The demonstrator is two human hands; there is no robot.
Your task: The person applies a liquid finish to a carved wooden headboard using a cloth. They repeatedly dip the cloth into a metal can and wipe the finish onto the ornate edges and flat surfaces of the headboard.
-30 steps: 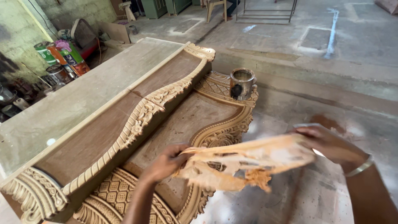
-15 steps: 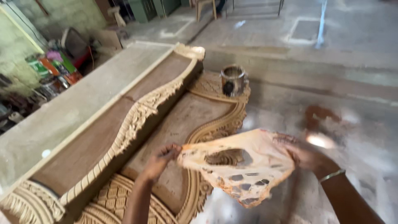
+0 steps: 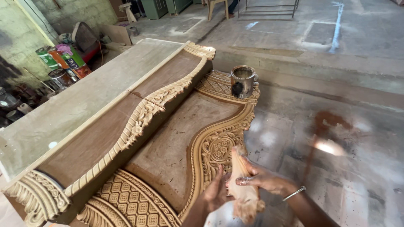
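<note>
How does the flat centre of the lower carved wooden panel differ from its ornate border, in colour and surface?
The flat centre is darker brown and smooth; the ornate border is pale tan and deeply carved with scrolls and lattice. The centre looks stained, with a darker edge line; the border looks bare wood. Both belong to the same carved panel, which lies flat beside the hands holding a folded cloth.

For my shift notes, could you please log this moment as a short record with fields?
Setting: workshop with concrete floor
Left hand: pressed against bunched cloth
Right hand: wrapped around bunched cloth
Cloth: tan, stained, folded into a wad
Nearest work: carved wooden panel, ornate scrolled border
Tin can: open, upright on the panel's far corner
</note>
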